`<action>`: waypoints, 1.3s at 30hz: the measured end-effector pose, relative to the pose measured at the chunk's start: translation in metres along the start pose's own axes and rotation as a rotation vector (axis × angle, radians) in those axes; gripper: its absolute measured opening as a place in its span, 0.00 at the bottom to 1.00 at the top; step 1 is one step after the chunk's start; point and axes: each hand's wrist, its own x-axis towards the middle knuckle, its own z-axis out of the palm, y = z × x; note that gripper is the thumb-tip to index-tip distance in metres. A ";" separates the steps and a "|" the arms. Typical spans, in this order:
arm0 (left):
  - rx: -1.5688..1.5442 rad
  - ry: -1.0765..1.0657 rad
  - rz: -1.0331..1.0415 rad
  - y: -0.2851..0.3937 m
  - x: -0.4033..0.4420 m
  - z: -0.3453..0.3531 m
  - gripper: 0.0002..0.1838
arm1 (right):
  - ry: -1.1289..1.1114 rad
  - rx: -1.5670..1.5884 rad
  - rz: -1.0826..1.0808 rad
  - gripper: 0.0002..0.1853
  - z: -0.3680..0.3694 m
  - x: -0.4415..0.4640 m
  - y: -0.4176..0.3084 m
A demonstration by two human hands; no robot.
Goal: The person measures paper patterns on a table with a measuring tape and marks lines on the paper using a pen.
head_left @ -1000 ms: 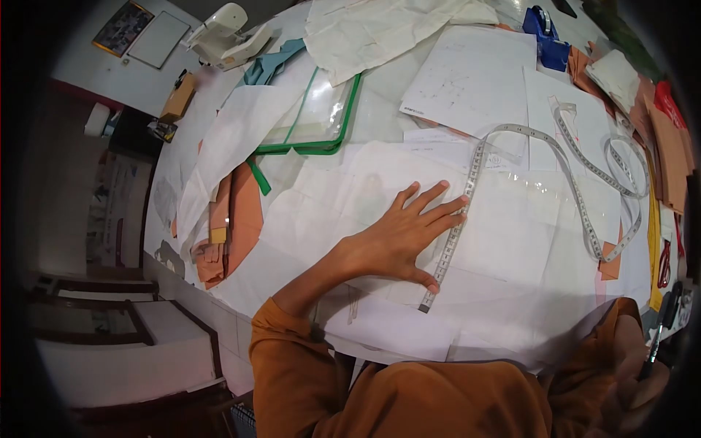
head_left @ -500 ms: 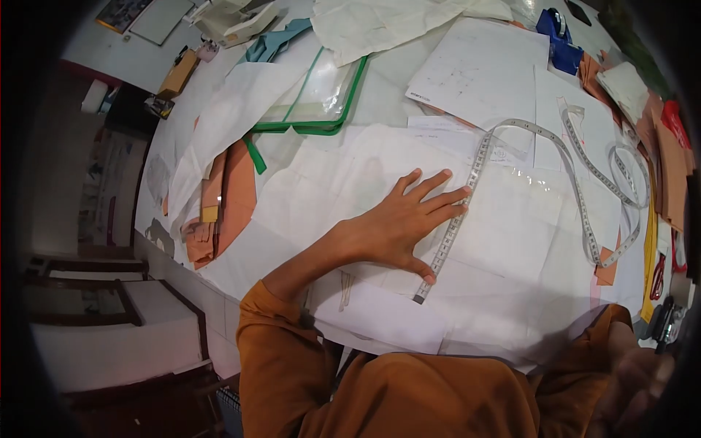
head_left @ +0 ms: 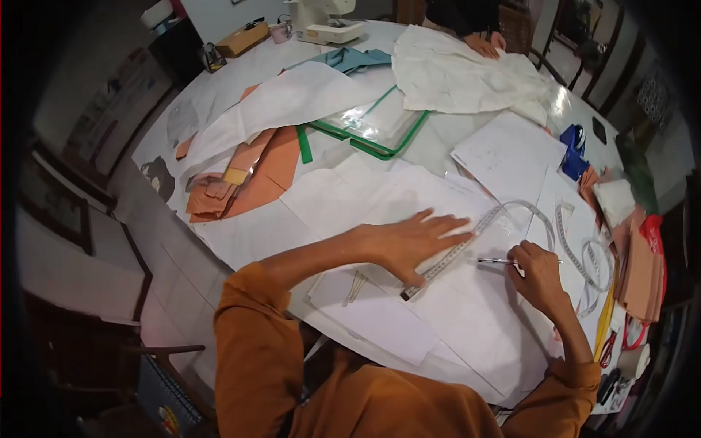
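Note:
My left hand [head_left: 415,247] lies with fingers spread along a white measuring tape [head_left: 454,257], pressing it against white paper [head_left: 467,310]. The tape runs diagonally from its dark end tip near my thumb, then curves into loose loops at the right. In my right hand [head_left: 537,271] a slim silver pen [head_left: 496,260] is gripped, its tip pointing left toward the tape. That hand hovers over or rests on the paper; I cannot tell which.
A green-edged clear folder [head_left: 389,154] lies beyond the paper. Behind it are white cloth [head_left: 467,77], a sewing machine [head_left: 328,22] and another person's hands [head_left: 485,45]. At the right sit a blue tape dispenser [head_left: 574,152], a phone [head_left: 599,129] and brown folded pieces [head_left: 642,274].
My right hand has come from the lower right edge over the paper, now showing the pen. My left hand stays on the tape. The camera view has shifted, revealing more of the far side.

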 end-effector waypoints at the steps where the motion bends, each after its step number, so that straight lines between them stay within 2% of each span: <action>1: -0.033 0.090 -0.025 -0.006 -0.013 0.000 0.52 | -0.010 0.001 0.048 0.11 -0.001 -0.002 0.005; 2: -0.070 0.179 -0.050 -0.012 -0.028 0.002 0.48 | -0.010 0.005 0.086 0.11 -0.006 -0.003 0.004; 5: -0.033 0.258 -0.303 0.000 -0.090 -0.007 0.27 | -0.024 -0.065 -0.003 0.12 -0.014 0.000 -0.004; 6: -0.058 0.276 -0.399 0.007 -0.108 -0.005 0.21 | -0.032 -0.021 -0.041 0.09 -0.015 0.006 -0.013; 9: -0.010 0.499 -0.505 0.027 -0.148 0.028 0.19 | -0.063 0.189 -0.253 0.06 -0.007 0.035 -0.044; 12: 0.119 0.617 -0.582 0.048 -0.158 0.064 0.24 | -0.210 0.345 -0.396 0.11 0.009 0.068 -0.072; 15: 0.130 0.664 -0.670 0.061 -0.158 0.089 0.32 | -0.432 0.250 -0.442 0.12 0.014 0.087 -0.091; 18: 0.137 0.697 -0.743 0.068 -0.149 0.099 0.37 | -0.435 0.196 -0.463 0.12 0.029 0.091 -0.090; 22: 0.163 0.640 -0.785 0.066 -0.146 0.098 0.37 | -0.520 0.193 -0.364 0.12 0.025 0.094 -0.091; 28: 0.180 0.627 -0.775 0.062 -0.146 0.090 0.34 | -0.659 0.448 -0.228 0.14 0.007 0.121 -0.098; 31: 0.155 0.669 -0.778 0.057 -0.144 0.086 0.31 | -0.695 0.592 -0.323 0.15 0.010 0.147 -0.114; 32: 0.155 0.702 -0.784 0.054 -0.142 0.089 0.29 | -0.685 0.724 -0.402 0.15 0.017 0.155 -0.117; 35: 0.158 0.787 -0.794 0.052 -0.140 0.092 0.25 | -0.757 0.817 -0.409 0.15 0.034 0.180 -0.129; 39: 0.129 0.841 -0.752 0.054 -0.146 0.088 0.21 | -0.653 0.520 -0.315 0.13 0.063 0.198 -0.129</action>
